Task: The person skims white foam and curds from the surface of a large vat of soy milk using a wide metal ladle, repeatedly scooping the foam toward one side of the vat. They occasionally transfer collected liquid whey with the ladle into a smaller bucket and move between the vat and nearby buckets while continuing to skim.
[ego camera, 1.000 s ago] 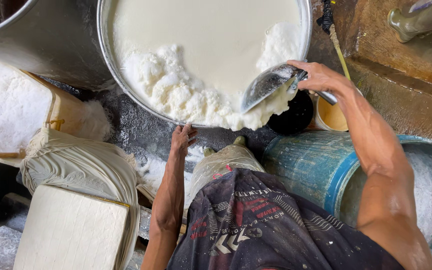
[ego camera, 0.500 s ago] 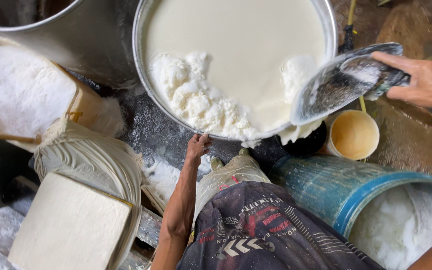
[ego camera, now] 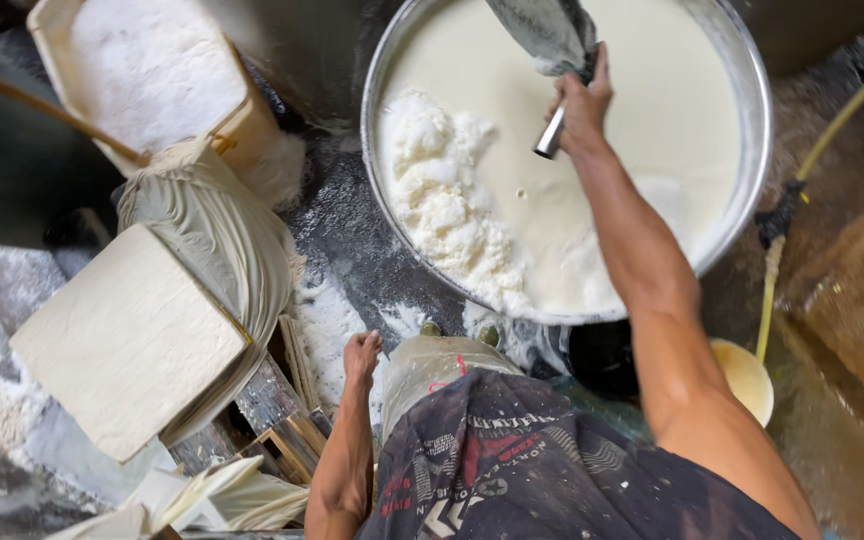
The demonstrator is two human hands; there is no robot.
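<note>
the right hand (ego camera: 580,105) is clenching the metal scoop (ego camera: 552,40) by its handle over the wide vat (ego camera: 752,150), above liquid beside the white curds (ego camera: 442,200). skimming gently should be keeping curds whole. the left hand (ego camera: 362,355) is hanging loosely curled, empty, beside the cloth-wrapped block (ego camera: 127,340); rim room looks ample.

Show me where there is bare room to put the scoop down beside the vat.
Little room. One wet dark strip lies between the vat and the cloth-wrapped block, near the left hand. The tray is full; the right hand holds the scoop over the vat.
</note>
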